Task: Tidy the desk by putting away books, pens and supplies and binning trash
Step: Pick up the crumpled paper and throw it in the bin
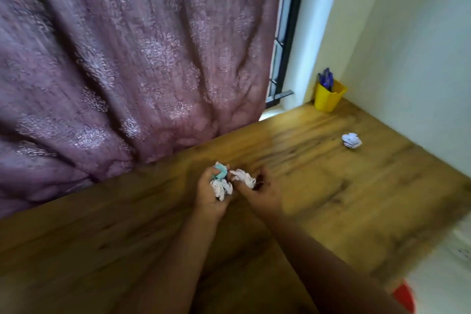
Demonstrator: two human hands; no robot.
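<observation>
Both my hands meet over the middle of the wooden desk point(331, 199). My left hand point(209, 194) is closed on crumpled paper point(221, 185), white with a teal scrap on top. My right hand point(262, 192) holds another white crumpled paper ball point(243, 177) right beside it. A third crumpled paper ball point(351, 140) lies alone on the desk at the far right. A yellow pen cup point(328, 97) with blue pens point(326, 79) stands in the far right corner against the wall.
A mauve patterned curtain point(127, 58) hangs along the desk's far edge. A window frame point(283, 53) and white walls point(420, 58) close the right corner. A red object point(404, 296) shows below the desk's right edge.
</observation>
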